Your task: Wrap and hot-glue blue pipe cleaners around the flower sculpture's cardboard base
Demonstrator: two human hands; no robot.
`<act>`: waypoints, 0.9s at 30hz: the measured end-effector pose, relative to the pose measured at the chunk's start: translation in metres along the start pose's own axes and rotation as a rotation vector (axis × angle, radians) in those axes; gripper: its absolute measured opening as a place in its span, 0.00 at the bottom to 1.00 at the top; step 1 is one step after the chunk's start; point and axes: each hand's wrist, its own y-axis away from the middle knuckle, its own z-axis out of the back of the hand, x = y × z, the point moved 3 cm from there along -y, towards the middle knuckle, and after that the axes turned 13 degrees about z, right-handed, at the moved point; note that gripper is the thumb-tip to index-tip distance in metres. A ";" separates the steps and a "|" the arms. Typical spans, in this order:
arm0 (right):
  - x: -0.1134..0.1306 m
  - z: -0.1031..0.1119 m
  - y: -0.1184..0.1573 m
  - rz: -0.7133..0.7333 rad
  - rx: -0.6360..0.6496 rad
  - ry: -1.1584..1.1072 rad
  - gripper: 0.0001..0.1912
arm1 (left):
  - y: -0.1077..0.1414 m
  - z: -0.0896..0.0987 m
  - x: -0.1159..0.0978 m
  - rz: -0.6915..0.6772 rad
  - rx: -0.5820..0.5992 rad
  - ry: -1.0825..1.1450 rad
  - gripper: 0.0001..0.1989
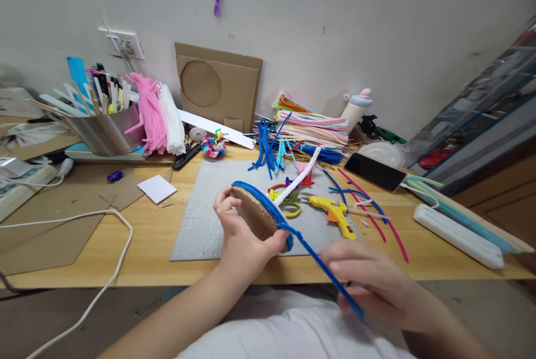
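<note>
A round cardboard disc (255, 215), its edge wrapped in blue pipe cleaner, is held tilted above the grey mat (196, 219) by my left hand (243, 230), fingers at its far left rim and thumb at its near right rim. From that rim a blue pipe cleaner strand (322, 264) runs down to the right. My right hand (368, 281) is blurred beside the strand's lower part; its grip on it is unclear. A white fuzzy stick (299, 176) rises behind the disc. Just right of it lies a yellow glue gun (335, 214) on the mat.
Scissors (292, 208) and loose pipe cleaners lie behind the disc. A phone (374, 171) and white power strip (456, 236) are at right. Pipe cleaner bundles (310, 124), a metal container (109, 133) and a cardboard panel (238, 85) stand along the wall. A white cable (123, 258) crosses the left.
</note>
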 end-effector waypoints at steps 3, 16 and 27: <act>0.016 0.013 -0.027 0.039 0.037 -0.128 0.14 | 0.001 0.000 -0.002 -0.021 0.007 -0.008 0.39; 0.007 0.027 -0.091 -0.229 -0.295 -0.303 0.10 | 0.007 -0.005 -0.007 -0.128 0.035 -0.023 0.42; -0.023 0.017 -0.124 -0.484 -0.276 -0.467 0.15 | 0.012 -0.007 -0.008 -0.144 0.068 -0.016 0.44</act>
